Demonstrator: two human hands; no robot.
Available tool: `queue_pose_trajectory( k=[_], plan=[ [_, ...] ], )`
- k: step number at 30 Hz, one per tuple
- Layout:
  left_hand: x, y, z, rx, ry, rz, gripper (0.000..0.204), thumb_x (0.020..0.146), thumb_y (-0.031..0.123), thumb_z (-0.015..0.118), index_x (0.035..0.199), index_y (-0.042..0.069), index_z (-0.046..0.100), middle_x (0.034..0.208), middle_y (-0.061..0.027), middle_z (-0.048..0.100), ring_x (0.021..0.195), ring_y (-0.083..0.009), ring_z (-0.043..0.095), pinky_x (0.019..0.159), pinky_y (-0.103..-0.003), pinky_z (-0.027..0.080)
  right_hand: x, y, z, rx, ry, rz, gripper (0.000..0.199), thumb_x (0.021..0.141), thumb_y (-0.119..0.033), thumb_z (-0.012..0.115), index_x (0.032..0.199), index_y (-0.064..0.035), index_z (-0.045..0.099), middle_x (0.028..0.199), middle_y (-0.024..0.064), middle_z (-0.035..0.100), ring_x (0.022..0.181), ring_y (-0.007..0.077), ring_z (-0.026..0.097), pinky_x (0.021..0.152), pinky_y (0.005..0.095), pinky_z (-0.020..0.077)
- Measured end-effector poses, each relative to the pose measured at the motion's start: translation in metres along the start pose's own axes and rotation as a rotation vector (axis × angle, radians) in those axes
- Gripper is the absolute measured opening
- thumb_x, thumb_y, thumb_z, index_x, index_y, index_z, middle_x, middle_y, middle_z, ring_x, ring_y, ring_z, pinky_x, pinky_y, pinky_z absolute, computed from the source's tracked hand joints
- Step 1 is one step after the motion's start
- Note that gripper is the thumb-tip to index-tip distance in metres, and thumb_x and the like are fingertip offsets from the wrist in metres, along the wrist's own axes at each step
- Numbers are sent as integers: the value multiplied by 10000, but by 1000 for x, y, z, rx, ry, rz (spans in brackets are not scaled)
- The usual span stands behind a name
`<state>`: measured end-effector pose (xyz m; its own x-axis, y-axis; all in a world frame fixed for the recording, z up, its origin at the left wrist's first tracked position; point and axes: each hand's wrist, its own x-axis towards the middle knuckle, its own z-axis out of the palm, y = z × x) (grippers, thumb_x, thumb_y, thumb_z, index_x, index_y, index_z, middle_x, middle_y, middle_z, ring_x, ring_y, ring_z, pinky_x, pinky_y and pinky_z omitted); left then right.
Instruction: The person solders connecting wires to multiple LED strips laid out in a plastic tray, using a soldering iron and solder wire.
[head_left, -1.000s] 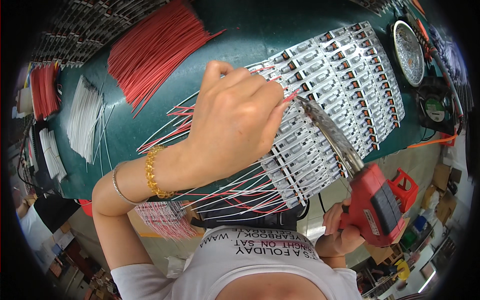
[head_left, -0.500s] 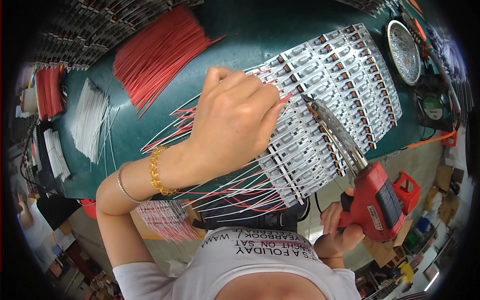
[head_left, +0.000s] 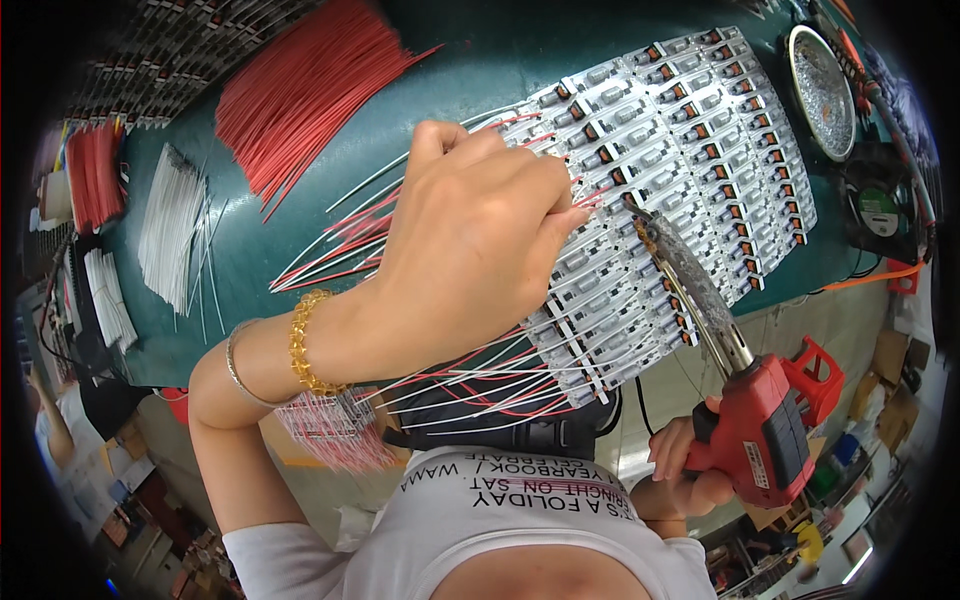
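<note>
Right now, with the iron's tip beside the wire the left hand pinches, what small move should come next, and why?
Probably ease the soldering gun tip slightly left onto the pad. The left hand already pins a red wire against the panel of small circuit boards, and the right hand holds the tip just beside that spot.

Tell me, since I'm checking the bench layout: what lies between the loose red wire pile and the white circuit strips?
In the head view, only bare green mat separates the red wire pile from the white circuit strips.

Red soldering gun [head_left: 765, 440]; green table [head_left: 480, 60]; white circuit strips [head_left: 680, 170]; red wire bundle [head_left: 300, 90]; gold bead bracelet [head_left: 300, 345].
</note>
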<state>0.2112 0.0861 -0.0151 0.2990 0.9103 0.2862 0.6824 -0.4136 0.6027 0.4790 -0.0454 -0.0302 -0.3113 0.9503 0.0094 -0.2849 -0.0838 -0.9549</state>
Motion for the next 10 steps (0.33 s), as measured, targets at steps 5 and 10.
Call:
queue_pose_trajectory(
  k=[5,10],
  plan=[
    [-1,-1,6,39,56,39,135,726,53,702,680,56,575,623,-16,545,595,-189,480,725,-335,345,-5,-5,10,-183,185,93,915,764,-688,536,1252,59,335,476,-16,456,371,116,442,398,239,379],
    [-3,-2,11,66,117,83,138,726,63,708,691,64,574,645,-14,559,613,-193,493,737,-349,352,-3,-7,16,-220,232,166,896,774,-670,546,1253,55,330,492,11,475,387,128,460,417,243,398]
  ],
)
